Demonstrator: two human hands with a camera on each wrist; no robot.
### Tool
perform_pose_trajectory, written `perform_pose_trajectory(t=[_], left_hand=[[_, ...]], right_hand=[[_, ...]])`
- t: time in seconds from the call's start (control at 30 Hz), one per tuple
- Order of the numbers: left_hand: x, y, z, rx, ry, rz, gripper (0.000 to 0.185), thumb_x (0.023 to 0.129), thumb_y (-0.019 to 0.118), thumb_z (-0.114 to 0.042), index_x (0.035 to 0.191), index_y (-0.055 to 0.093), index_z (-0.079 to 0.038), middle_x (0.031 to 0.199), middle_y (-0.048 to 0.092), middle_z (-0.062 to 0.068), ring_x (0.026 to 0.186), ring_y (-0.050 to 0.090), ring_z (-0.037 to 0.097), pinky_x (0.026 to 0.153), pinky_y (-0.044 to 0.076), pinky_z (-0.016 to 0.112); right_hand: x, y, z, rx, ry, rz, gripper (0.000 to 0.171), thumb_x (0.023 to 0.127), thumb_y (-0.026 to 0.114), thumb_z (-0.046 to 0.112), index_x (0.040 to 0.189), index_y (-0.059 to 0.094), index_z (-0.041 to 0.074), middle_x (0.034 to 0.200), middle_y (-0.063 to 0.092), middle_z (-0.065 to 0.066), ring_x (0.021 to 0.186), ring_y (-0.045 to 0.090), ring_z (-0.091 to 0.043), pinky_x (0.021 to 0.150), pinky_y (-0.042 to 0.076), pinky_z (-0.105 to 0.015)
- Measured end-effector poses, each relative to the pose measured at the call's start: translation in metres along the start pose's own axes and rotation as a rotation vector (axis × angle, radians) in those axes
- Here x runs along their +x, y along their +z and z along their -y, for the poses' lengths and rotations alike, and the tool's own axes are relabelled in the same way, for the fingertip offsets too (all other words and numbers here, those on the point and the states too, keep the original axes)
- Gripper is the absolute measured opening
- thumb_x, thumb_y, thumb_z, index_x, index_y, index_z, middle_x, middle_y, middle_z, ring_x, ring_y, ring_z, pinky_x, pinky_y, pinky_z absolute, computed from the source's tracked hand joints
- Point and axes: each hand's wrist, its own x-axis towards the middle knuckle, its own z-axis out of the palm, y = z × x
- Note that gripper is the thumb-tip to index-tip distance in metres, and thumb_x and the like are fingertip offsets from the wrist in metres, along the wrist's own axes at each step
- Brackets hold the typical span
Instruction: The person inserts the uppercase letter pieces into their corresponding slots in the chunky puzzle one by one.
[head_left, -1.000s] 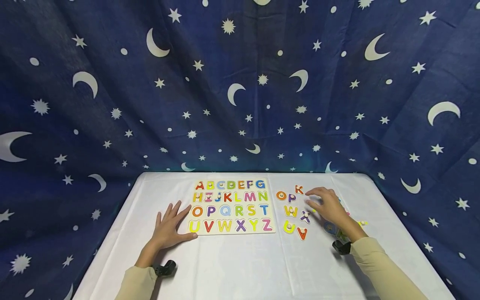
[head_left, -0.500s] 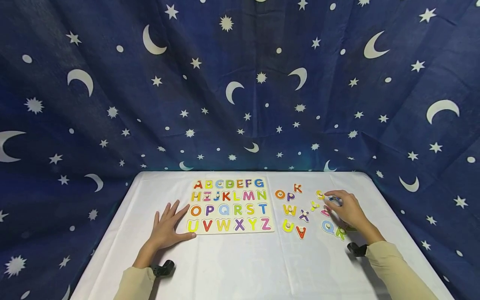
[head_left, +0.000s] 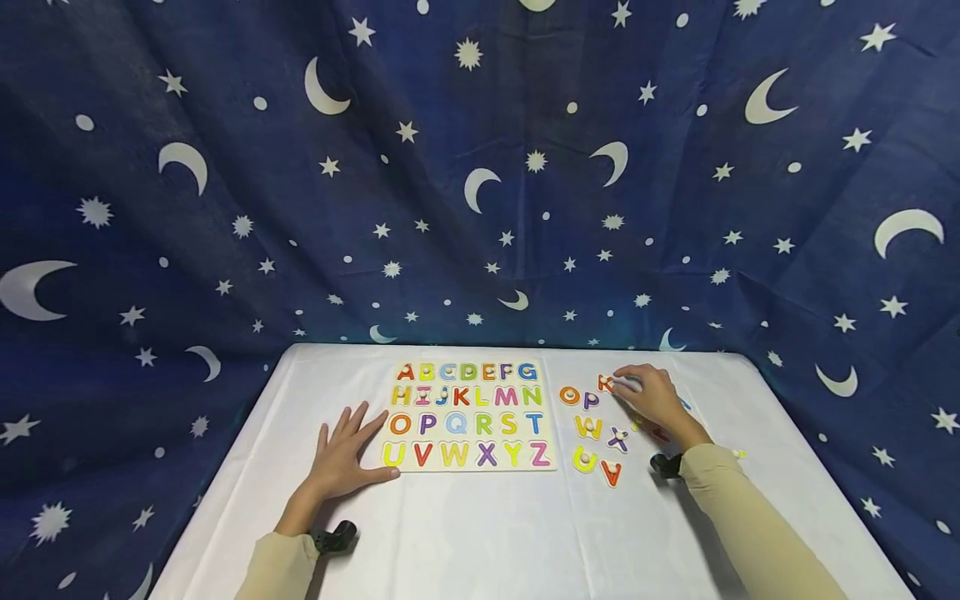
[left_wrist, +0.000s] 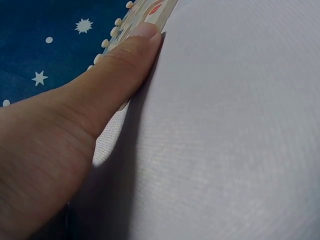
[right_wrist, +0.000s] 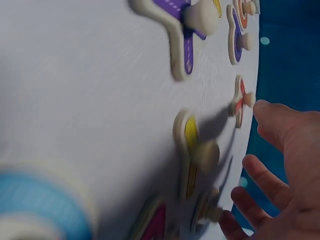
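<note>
A wooden alphabet puzzle board [head_left: 442, 471] lies on the white table. My left hand [head_left: 347, 458] rests spread at its lower left corner, and in the left wrist view the thumb [left_wrist: 125, 57] touches the board's edge. To the right, my right hand [head_left: 654, 400] reaches over the loose letter pieces. Its thumb and index finger are parted beside the red K piece [head_left: 604, 383]. In the right wrist view a fingertip is right at the knob of that K [right_wrist: 239, 102], which lies on the cloth. The hand partly covers several letters farther right.
Loose O [head_left: 569, 396], P [head_left: 591, 401], W [head_left: 588, 428], X [head_left: 618, 440], U [head_left: 584, 460] and V [head_left: 611, 473] pieces lie right of the board. Knobbed letters fill the board's top row and part of the second. A dark blue star-patterned curtain [head_left: 480, 250] hangs behind the table.
My right hand first moved right, over the S and nearby letters, then came back left to the K. My left hand has stayed at the board's corner. The view shifted slightly.
</note>
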Motion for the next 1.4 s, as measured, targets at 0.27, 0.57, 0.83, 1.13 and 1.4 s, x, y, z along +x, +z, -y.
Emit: perform_pose_trajectory(t=[0.27, 0.57, 0.83, 1.13, 1.4], left_hand=[[0.001, 0.002, 0.002, -0.001, 0.001, 0.002, 0.106, 0.069, 0.086, -0.064, 0.156, 0.046, -0.019, 0.167, 0.024, 0.021, 0.154, 0.010, 0.049, 0.118, -0.001, 0.074], [0.002, 0.001, 0.003, -0.003, -0.004, -0.002, 0.106, 0.070, 0.086, -0.063, 0.157, 0.045, -0.020, 0.168, 0.023, 0.020, 0.155, 0.009, 0.048, 0.119, -0.003, 0.073], [0.001, 0.000, 0.002, -0.004, 0.004, -0.006, 0.105, 0.069, 0.086, -0.062, 0.156, 0.046, -0.018, 0.167, 0.025, 0.021, 0.154, 0.011, 0.049, 0.119, -0.002, 0.073], [0.000, -0.002, 0.003, -0.006, 0.000, -0.015, 0.105, 0.069, 0.087, -0.061, 0.156, 0.047, -0.018, 0.167, 0.025, 0.022, 0.154, 0.011, 0.049, 0.119, -0.002, 0.073], [0.001, 0.000, 0.002, 0.006, -0.006, 0.012, 0.106, 0.070, 0.085, -0.063, 0.157, 0.045, -0.018, 0.168, 0.024, 0.021, 0.155, 0.009, 0.048, 0.119, -0.003, 0.073]], right_hand=[[0.014, 0.017, 0.009, -0.041, 0.082, 0.016, 0.024, 0.092, 0.076, 0.023, 0.110, 0.078, 0.008, 0.127, 0.066, -0.024, 0.113, 0.051, -0.050, 0.085, 0.040, -0.065], [0.016, 0.020, 0.017, -0.031, 0.137, -0.029, 0.019, 0.091, 0.078, 0.023, 0.102, 0.079, 0.008, 0.127, 0.065, -0.024, 0.114, 0.051, -0.049, 0.087, 0.038, -0.064], [0.018, 0.018, 0.029, -0.054, 0.115, -0.046, 0.017, 0.091, 0.078, 0.019, 0.099, 0.079, 0.004, 0.126, 0.065, -0.023, 0.117, 0.051, -0.049, 0.090, 0.037, -0.065], [0.039, 0.042, 0.096, -0.020, -0.016, -0.013, 0.013, 0.089, 0.081, 0.022, 0.094, 0.081, 0.010, 0.124, 0.067, -0.018, 0.116, 0.052, -0.044, 0.093, 0.038, -0.064], [0.044, 0.087, 0.158, 0.030, -0.088, 0.051, 0.011, 0.088, 0.083, 0.027, 0.090, 0.082, 0.016, 0.125, 0.068, -0.010, 0.119, 0.052, -0.038, 0.096, 0.040, -0.060]])
